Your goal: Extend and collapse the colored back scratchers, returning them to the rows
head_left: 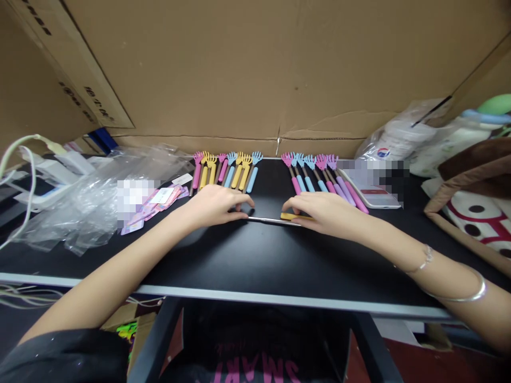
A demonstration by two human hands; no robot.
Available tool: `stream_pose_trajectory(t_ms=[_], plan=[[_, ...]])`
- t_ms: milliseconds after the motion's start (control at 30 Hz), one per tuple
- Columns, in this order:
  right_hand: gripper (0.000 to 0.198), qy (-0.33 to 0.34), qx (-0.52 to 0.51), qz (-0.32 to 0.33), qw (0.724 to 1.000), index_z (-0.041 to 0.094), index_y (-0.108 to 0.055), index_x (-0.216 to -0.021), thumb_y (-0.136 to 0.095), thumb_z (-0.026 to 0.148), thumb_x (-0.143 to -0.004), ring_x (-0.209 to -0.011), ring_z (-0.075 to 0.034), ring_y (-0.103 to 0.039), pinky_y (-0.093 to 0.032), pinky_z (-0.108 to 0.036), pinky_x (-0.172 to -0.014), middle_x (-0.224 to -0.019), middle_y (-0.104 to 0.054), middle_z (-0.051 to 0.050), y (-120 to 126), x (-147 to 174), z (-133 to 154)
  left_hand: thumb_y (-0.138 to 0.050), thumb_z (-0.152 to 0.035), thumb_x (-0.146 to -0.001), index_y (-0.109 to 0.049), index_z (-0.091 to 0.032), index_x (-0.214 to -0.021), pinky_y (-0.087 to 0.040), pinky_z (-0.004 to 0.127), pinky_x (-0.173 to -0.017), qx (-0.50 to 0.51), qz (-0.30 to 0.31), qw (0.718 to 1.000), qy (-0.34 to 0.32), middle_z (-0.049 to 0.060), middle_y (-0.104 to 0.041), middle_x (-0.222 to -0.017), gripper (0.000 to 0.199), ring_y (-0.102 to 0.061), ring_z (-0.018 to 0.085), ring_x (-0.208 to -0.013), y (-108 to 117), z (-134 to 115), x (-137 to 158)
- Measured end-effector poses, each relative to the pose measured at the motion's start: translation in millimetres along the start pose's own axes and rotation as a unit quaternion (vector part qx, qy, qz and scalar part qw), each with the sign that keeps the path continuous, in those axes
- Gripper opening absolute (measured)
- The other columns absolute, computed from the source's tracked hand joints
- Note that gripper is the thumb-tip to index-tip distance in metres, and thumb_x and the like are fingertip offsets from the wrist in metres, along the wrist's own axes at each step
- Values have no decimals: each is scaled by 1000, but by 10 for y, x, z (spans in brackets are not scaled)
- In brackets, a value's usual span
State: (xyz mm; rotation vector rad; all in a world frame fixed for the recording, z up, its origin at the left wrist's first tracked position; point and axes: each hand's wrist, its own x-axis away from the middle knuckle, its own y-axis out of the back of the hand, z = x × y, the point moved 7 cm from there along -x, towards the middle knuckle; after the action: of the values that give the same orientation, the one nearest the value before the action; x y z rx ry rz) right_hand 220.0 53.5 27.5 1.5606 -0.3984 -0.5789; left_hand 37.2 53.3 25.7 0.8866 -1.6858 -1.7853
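Observation:
My left hand [219, 206] is closed, with thumb and fingers pinching the left end of a thin metal rod [268, 219] held level just over the black desk [255, 260]. At the rod's other end, my right hand [325, 213] is closed around it, the thumb along its near side. A yellow piece [288, 216] like a scratcher handle shows under the curled right fingers; whether it joins the rod is hidden. Behind my left hand lies a group of small hand-shaped back scratchers [236, 174] in pink, yellow and blue. Pink, blue and purple back scratchers [319, 178] lie beyond my right hand.
Clear plastic bags [85, 197] and a pile of printed cards [154, 205] lie on the left, near white cables [30, 197]. To the right are a phone [375, 194], a bagged cup [399, 139] and a patterned bag [479, 213]. A cardboard wall [247, 69] closes off the back.

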Motion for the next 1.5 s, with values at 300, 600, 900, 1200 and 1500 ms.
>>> stream_pose_trajectory(t_ms=[300, 600, 900, 1200, 1500], plan=[[26, 6, 38, -49, 998, 19, -67, -108, -50, 34, -95, -81, -19, -60, -40, -29, -68, -91, -67, -9, -71, 122, -109, -59, -35, -93, -68, -26, -104, -38, 21, -58, 11, -81, 996, -40, -2, -71, -93, 17, -67, 13, -86, -121, -320, -66], [32, -25, -72, -101, 992, 18, -64, -110, -41, 36, -99, -87, -21, -58, -45, -33, -76, -93, -67, -10, 64, 142, -242, -50, -26, -96, -60, -19, -97, -41, 21, -59, 30, -138, 989, -32, 1, -69, -95, 12, -66, 13, -78, -117, -246, -68], [42, -162, -208, -175, 949, 21, -56, -105, -39, 58, -95, -68, -17, -52, -42, -31, -63, -83, -59, -6, 318, 276, -639, -45, -25, -95, -52, -20, -104, -40, 23, -55, 22, -167, 985, 32, 2, -72, -91, 13, -69, 17, -73, 4, -46, -34], [44, -128, -212, -49, 968, 19, -64, -98, -41, 57, -94, -61, -13, -50, -36, -26, -57, -75, -61, -2, 104, 202, -470, -42, -27, -99, -56, -24, -114, -41, 22, -55, 4, -130, 991, 14, 0, -73, -108, 21, -71, 17, -81, -106, -75, -48], [30, -111, -189, -52, 974, 20, -64, -100, -54, 46, -88, -57, -12, -49, -34, -24, -54, -74, -62, -1, 91, 214, -525, -41, -28, -100, -58, -25, -120, -49, 23, -65, 52, -133, 990, -3, 2, -72, -113, 26, -70, 16, -85, -106, -65, -50]])
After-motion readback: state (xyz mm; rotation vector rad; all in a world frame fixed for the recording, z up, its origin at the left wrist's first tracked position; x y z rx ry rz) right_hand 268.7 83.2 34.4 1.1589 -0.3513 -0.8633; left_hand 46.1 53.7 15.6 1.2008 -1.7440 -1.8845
